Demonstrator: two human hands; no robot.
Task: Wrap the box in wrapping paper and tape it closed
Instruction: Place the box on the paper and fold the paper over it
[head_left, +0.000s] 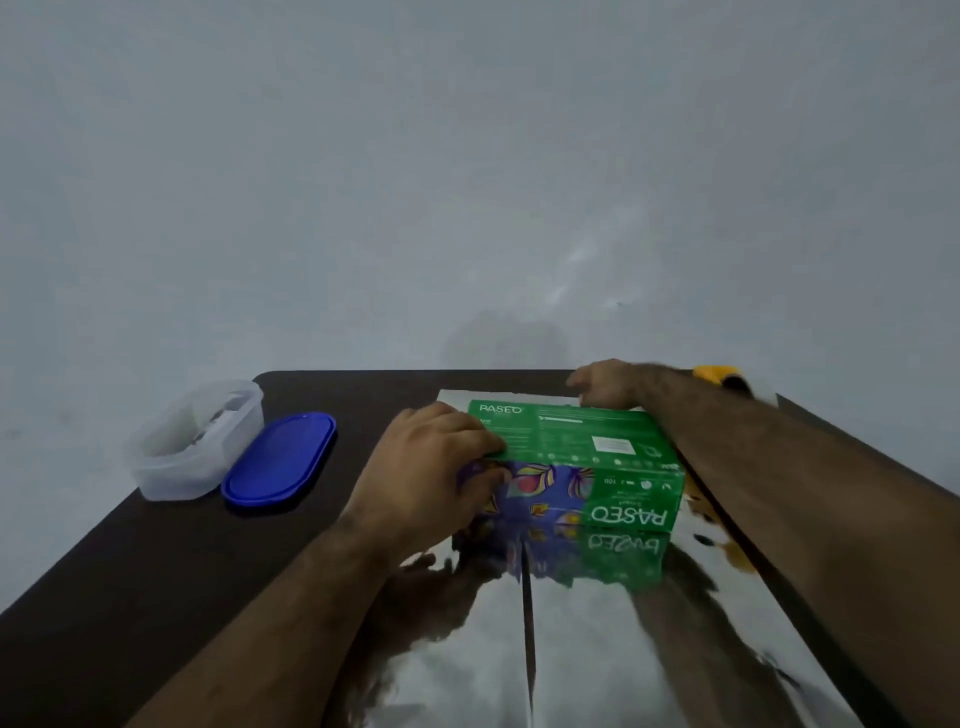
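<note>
Head view: green box (582, 447) on silver wrapping paper (597, 634); left hand (431, 467) grips box, right hand (605, 384) unclear.

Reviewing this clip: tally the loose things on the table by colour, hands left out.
Green: 1, the box
Silver: 1, the wrapping paper under the box
Blue: 1, the lid
Clear: 1, the container
Yellow: 1, an item at the far edge, mostly hidden by the right arm
Total: 5
</note>
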